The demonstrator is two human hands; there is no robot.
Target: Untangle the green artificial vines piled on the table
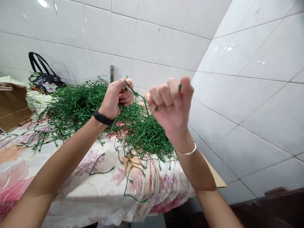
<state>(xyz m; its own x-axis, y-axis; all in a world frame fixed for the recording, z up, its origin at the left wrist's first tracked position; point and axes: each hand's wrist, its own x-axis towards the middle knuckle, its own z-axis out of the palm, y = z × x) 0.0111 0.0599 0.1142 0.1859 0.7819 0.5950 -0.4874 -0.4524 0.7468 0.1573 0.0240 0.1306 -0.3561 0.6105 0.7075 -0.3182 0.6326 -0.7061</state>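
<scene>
A large heap of thin green plastic stems [95, 110] lies on a table covered with a floral cloth [71, 177]. My left hand [117, 96], with a black band on the wrist, is closed around a bunch of green stems above the heap. My right hand [172, 103], with a silver bangle at the wrist, is raised in a fist and pinches one green stem [142, 101] that runs across to my left hand. Both hands are held up over the right end of the heap.
A brown cardboard box [13, 104] sits at the far left, with white flowers [38, 99] beside it. A dark floral bag [44, 77] with black handles leans on the white tiled wall [147, 38]. A cardboard sheet [217, 179] sticks out under the cloth at right.
</scene>
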